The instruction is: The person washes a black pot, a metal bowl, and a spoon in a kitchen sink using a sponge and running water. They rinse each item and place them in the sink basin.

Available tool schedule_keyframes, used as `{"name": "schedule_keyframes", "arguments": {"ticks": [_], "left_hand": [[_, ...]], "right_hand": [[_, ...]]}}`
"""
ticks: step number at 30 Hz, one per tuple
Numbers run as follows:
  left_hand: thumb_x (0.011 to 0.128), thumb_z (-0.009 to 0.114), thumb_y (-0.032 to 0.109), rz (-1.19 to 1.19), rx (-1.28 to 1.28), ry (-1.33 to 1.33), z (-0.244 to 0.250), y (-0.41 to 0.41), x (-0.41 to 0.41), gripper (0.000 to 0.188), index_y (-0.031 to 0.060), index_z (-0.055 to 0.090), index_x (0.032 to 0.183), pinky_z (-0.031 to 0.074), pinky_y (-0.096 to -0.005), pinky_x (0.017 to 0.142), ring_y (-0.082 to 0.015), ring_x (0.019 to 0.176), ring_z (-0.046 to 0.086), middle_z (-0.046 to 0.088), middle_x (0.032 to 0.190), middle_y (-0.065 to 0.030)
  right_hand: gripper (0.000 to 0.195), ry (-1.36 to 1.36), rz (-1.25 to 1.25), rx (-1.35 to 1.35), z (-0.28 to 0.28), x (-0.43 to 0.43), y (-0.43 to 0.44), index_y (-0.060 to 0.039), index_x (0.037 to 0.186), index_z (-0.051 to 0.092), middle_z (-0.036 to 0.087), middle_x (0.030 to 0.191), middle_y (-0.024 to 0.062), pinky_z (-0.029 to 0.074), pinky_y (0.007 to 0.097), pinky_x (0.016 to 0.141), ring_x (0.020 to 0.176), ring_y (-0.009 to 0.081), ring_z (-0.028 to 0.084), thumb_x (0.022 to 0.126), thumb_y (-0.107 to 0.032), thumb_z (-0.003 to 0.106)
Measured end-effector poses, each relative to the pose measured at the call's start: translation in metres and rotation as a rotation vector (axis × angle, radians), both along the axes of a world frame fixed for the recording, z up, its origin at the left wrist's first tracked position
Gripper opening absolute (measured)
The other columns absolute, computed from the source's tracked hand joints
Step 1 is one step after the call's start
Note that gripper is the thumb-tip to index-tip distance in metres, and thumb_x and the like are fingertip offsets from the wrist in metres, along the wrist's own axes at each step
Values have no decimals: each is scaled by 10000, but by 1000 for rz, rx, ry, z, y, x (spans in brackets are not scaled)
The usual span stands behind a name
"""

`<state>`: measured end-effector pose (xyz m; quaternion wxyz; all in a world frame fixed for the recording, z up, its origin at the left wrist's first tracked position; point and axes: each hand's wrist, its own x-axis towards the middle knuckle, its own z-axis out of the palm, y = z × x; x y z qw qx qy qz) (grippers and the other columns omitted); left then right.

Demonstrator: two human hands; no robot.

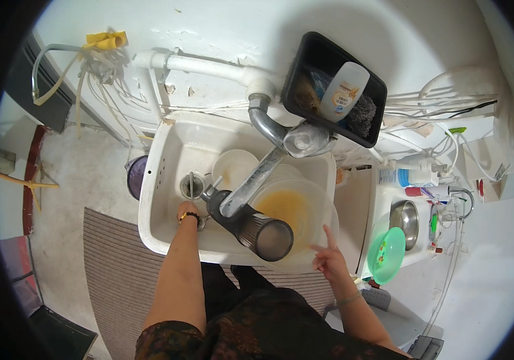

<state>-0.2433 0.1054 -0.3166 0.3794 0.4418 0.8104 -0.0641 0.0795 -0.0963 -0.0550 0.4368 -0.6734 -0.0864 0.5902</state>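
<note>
My left hand (188,210) is in the left part of a white ceramic sink (169,148), closed around a thin utensil handle (191,182) that reaches over the drain (192,186). A metal spoon-like end (203,222) shows beside my wrist. My right hand (329,261) is at the right front rim of a large translucent plastic bowl (317,225), index finger extended and other fingers bent. Whether it grips the rim is unclear. Yellowish-brown liquid (284,204) lies in the bowl. Behind it is a white plate (234,164) with a brown smear.
A metal faucet (257,177) with a dark spout attachment (248,225) reaches over the sink and hides part of the bowl. Above hangs a black caddy (299,81) with a bottle and scourers. On the right are a green bowl (389,256) and a steel basin (405,222).
</note>
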Motion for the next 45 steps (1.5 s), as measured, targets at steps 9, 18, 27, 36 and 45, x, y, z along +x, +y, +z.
{"name": "schedule_keyframes", "arguments": {"ticks": [9,18,27,36,45], "left_hand": [[822,538,171,-272,34,42,-23,-2,19,218,65,698,925,512,-381,755,-297,918,642,657,987,-162],[765,565,137,-85,136,-245,56,-27,36,230,-6,644,927,496,-411,775,-331,903,629,640,966,-205],[724,525,88,609,103,-921,76,-52,-2,139,-45,549,756,443,-322,497,-199,506,548,605,627,-130],[769,550,111,520,145,-940,76,-65,-13,189,-53,564,860,475,-316,526,-201,575,615,607,668,-124],[781,567,111,438,94,-847,85,-63,-16,247,-42,536,972,484,-331,559,-210,625,641,605,772,-139]], "right_hand": [[831,-33,90,-19,1,-29,32,-223,1458,114,603,952,208,361,216,324,405,141,488,734,55,411],[692,-12,118,51,-22,-40,51,-107,1448,125,555,704,68,355,239,384,486,141,521,824,-13,409],[527,102,135,154,-23,-74,86,-54,1407,236,499,1258,160,428,383,972,1148,251,508,968,-304,385],[514,243,-49,79,21,-137,130,-67,1344,326,519,1207,123,501,355,861,997,250,581,905,-291,471],[531,246,48,106,16,-135,136,-65,1348,317,517,1162,111,495,346,849,966,236,576,891,-272,489]]}}
